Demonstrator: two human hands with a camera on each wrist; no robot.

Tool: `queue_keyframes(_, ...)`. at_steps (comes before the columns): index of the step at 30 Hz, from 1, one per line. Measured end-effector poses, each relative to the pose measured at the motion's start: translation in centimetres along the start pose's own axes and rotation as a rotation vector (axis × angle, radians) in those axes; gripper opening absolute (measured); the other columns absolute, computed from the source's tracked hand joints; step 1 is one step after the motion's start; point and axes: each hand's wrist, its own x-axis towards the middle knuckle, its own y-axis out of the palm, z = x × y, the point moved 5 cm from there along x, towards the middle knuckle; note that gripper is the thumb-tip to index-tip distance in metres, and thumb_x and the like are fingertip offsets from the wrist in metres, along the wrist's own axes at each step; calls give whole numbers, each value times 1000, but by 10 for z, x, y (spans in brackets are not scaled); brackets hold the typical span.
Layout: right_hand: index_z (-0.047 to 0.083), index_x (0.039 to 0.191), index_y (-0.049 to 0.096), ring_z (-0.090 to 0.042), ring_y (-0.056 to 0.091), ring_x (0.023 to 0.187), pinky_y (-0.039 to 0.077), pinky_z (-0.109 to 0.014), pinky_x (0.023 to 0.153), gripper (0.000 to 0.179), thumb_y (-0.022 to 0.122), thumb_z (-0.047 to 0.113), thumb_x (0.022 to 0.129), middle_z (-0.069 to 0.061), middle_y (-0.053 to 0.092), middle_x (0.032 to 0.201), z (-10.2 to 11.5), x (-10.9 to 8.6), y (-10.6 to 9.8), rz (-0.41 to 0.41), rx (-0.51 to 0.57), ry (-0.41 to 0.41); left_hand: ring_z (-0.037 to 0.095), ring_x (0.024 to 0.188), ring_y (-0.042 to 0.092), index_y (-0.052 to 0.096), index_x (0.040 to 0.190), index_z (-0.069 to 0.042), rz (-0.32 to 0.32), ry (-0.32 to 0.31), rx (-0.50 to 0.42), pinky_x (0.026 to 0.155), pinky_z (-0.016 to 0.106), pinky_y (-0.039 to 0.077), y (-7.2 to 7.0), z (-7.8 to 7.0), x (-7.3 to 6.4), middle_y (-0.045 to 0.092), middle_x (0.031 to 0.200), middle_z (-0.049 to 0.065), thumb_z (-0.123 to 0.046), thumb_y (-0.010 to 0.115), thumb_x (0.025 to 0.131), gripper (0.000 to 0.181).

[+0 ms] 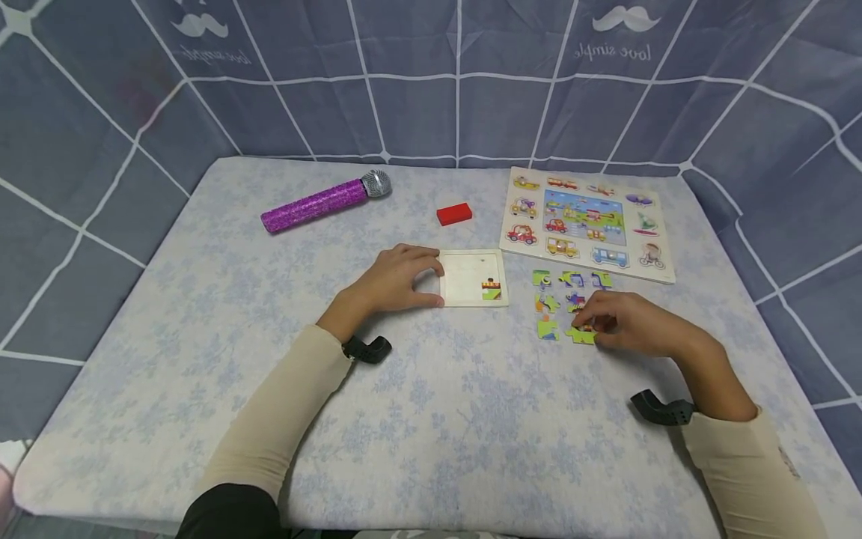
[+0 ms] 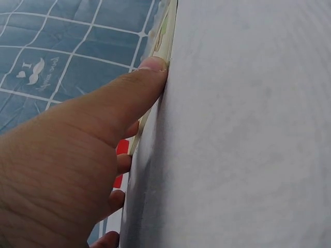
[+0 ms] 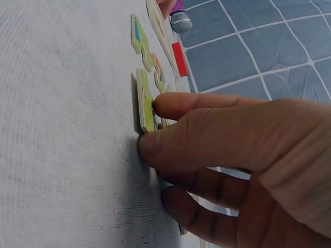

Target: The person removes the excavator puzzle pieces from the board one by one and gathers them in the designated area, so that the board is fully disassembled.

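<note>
My left hand [image 1: 397, 279] holds the left side of a small white puzzle tray [image 1: 461, 278], thumb at the near corner and fingers toward the far one. In the left wrist view the thumb [image 2: 139, 85] presses against the tray's edge. One green, red and yellow piece [image 1: 491, 290] sits in the tray's near right corner. To the right, my right hand [image 1: 629, 323] pinches a green jigsaw piece [image 3: 145, 98] at the table between thumb and index finger. Several loose jigsaw pieces [image 1: 547, 303] lie in rows beside this hand.
Behind the loose pieces lies a larger wooden vehicle puzzle board [image 1: 586, 257]. A red block [image 1: 454, 214] rests beyond the tray, and a glittery purple microphone [image 1: 316, 206] lies at the back left. Grey checked cloth [image 1: 417, 112] hangs around the table's back and sides.
</note>
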Motion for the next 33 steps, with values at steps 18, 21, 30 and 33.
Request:
queue_keyframes(18,4,113,70,-10,58,82,51,-25,69,27,72,-7,89,0,66,94,7,5,-5,-127,44,-114,31,139,37,63,124,-26,-14,-3,13,106,59,32,-3,2,-1,44,155,5,-58,73,87,50)
queue_keyframes(21,3,116,69,-10,59,85,51,-30,70,27,74,-2,90,-1,67,99,19,18,-5,-155,-17,-166,32,139,38,63,124,-26,-19,-3,17,106,59,32,-4,2,0,45,155,5,-58,73,87,50)
queue_keyframes(30,3,134,62,-27,58,113,47,-50,91,42,72,19,96,-9,63,123,52,89,15,-79,-146,-129,33,139,38,63,123,-25,-14,-2,-2,107,59,32,-2,2,-2,45,154,5,-57,74,87,50)
queue_keyframes(33,8,138,61,-30,51,122,36,-56,96,51,75,28,93,-10,59,131,56,108,22,-46,-230,-63,32,139,39,64,123,-24,-16,10,-16,106,60,33,0,0,-1,46,154,5,-56,74,87,50)
